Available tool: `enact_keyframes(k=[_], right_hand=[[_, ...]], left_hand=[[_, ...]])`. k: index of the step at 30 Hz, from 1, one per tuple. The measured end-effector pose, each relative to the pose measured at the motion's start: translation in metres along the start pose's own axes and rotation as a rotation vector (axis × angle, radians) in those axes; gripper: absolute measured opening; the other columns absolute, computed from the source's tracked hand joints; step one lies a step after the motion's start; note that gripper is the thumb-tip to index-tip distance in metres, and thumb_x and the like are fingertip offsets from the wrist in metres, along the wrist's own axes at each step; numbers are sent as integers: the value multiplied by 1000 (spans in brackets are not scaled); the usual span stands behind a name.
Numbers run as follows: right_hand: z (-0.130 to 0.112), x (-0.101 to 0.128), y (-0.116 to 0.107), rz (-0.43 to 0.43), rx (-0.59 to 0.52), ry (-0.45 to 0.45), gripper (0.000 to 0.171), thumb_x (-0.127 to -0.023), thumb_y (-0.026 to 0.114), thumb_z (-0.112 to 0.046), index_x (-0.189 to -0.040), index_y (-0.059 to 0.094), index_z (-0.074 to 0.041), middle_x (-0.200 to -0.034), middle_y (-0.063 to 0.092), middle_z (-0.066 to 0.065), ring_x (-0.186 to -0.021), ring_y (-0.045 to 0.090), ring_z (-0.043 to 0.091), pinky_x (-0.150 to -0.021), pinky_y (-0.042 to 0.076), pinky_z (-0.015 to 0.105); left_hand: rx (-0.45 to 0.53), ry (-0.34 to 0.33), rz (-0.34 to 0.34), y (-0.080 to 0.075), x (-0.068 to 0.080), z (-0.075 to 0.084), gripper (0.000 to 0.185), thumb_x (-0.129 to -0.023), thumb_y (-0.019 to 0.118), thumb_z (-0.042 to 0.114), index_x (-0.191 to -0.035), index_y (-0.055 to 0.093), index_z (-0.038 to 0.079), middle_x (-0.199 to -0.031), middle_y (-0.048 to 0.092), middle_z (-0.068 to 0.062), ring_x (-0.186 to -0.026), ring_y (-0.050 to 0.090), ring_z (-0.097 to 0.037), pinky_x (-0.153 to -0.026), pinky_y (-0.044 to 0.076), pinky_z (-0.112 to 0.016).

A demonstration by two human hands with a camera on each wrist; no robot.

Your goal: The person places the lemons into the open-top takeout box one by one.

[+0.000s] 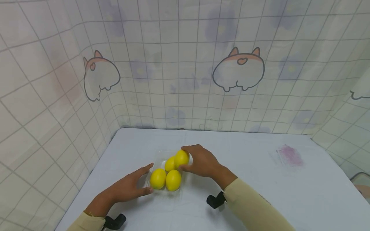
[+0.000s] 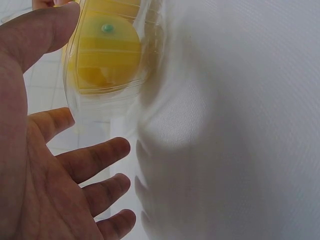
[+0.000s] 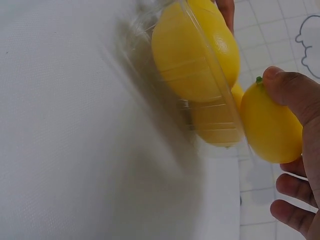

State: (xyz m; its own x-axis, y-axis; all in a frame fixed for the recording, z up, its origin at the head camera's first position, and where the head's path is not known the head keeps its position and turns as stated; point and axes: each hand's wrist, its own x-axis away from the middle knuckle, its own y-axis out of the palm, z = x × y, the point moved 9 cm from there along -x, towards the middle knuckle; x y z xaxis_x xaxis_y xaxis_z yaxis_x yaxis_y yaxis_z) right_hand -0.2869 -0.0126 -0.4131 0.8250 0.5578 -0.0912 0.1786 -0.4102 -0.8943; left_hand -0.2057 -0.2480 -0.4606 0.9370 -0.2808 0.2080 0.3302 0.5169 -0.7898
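A clear plastic container point(image 1: 159, 155) stands on the white table with three yellow lemons point(image 1: 158, 179) in it. My right hand point(image 1: 202, 162) grips another lemon point(image 3: 272, 122) between thumb and fingers at the container's right rim. In the right wrist view this lemon's green stem tip shows beside the thumb. My left hand point(image 1: 128, 186) is spread at the container's left side, its thumb and index fingertip right at the rim. The left wrist view shows the other left fingers point(image 2: 107, 195) extended and apart, and a lemon point(image 2: 107, 50) through the clear wall.
The white table point(image 1: 242, 154) meets a tiled-pattern curtain point(image 1: 179, 80) at its back and sides. A pinkish patch point(image 1: 290, 155) lies on the table at the right. Black wrist mounts point(image 1: 216, 200) stick out below both forearms. Part of another person's skin point(image 1: 363, 191) shows at the right edge.
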Motion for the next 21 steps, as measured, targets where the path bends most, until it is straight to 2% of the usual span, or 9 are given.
enact_keyframes(k=[15,21], right_hand=[[-4,-4,11,-25,5,22,79,-87,76,-58,-152,51,-21,-149,54,0,-136,49,22,-110,44,45],[-6,-5,14,-26,13,17,79,-88,75,-58,-153,49,-20,-151,52,0,-138,47,22,-112,42,45]], left_hand=[[-3,-7,2,1,-1,0,96,-86,75,60,-164,29,26,-162,37,-9,-149,33,-37,-116,28,-65],[2,-22,-3,1,-1,-1,96,-86,76,60,-164,28,29,-163,36,-9,-149,32,-37,-116,27,-65]])
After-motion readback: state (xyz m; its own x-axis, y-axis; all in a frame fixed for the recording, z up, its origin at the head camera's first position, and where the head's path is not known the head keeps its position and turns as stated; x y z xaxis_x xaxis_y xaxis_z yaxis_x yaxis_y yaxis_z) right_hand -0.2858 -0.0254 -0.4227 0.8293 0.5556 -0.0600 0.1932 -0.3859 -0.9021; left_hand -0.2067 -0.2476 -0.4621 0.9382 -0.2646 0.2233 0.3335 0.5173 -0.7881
